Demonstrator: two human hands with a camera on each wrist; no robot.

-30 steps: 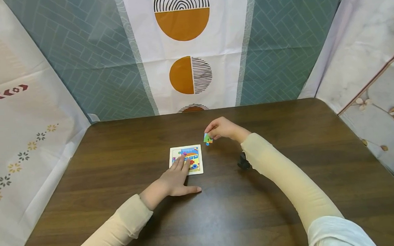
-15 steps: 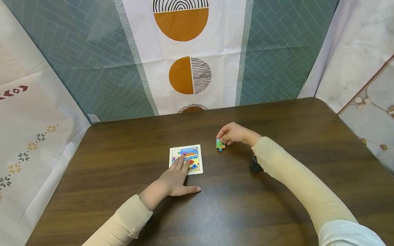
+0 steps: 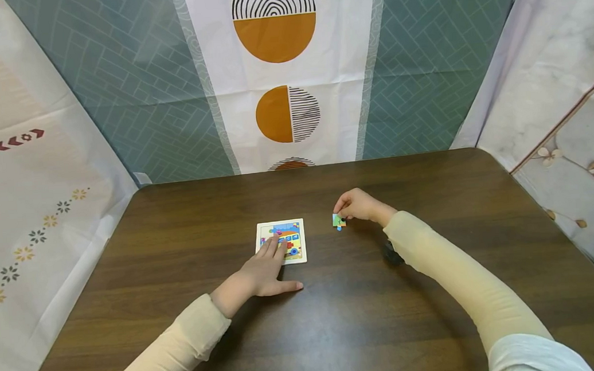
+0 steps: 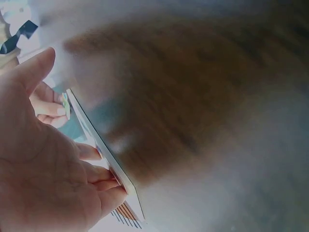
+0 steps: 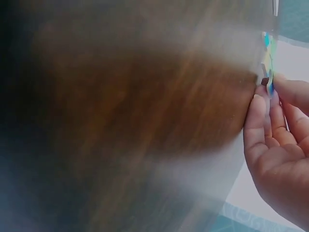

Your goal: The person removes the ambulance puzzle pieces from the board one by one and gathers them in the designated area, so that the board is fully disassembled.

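Note:
A small square jigsaw puzzle in a cream frame [image 3: 304, 249] lies on the table, its colourful bus picture partly covered. My left hand [image 3: 263, 274] rests on its lower left part, fingers straight and thumb spread out over the table. The left wrist view shows those fingertips along the frame's edge [image 4: 99, 140]. To the right of the frame, my right hand [image 3: 359, 205] pinches a green, blue and orange jigsaw piece [image 3: 337, 220] between thumb and fingers. In the right wrist view this piece [image 5: 271, 58] is seen nearly edge-on, close over the table.
The dark wooden table [image 3: 307, 334] stretches around both hands. A patterned curtain [image 3: 167, 102] hangs behind its far edge, with pale cloths at both sides. A small black device [image 3: 393, 253] sits under the right wrist.
My right hand has moved right and a little nearer with the jigsaw piece, away from the frame and lower towards the table. The left hand has stayed in place.

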